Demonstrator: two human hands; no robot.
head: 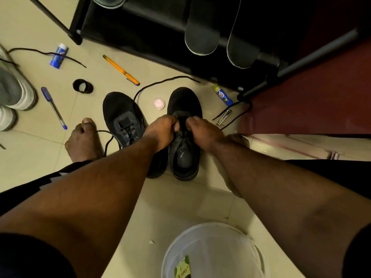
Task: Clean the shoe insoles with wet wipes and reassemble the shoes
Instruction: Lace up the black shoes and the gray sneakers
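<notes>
- The left hand [160, 128] reaches down to the far part of the right-side black shoe [184, 133], its fingers curled in and pinching at the tongue or lace area; the back of the hand faces the camera, and the forearm runs in from the near left.
- The right hand [204, 131] meets it from the other side of the same shoe, fingers likewise curled and pinching at the lacing zone; what exactly either hand grips is hard to make out against the black fabric.
- That shoe stands upright on the tiled floor [180, 205], toe pointing far, its opening facing up with a dark insole showing inside.
- Just to its left stands the second black shoe [124, 121], laced, with a loose lace end trailing toward a bare foot [82, 141] at the near left.
- A black shoelace [160, 83] curves over the floor beyond the two shoes; a small pink lid [159, 103] lies between their toes.
- Far left: grey shoes [16, 91], a blue pen [54, 108], a blue tube [58, 55], a black ring [82, 86], an orange pen [121, 70].
- Two dark insoles [201, 31] lean on the black rack [140, 27] at the far side.
- Right of the shoes lie another blue tube [222, 94] and a nail clipper [224, 117].
- A white bucket [216, 251] sits nearest, at the bottom edge.
</notes>
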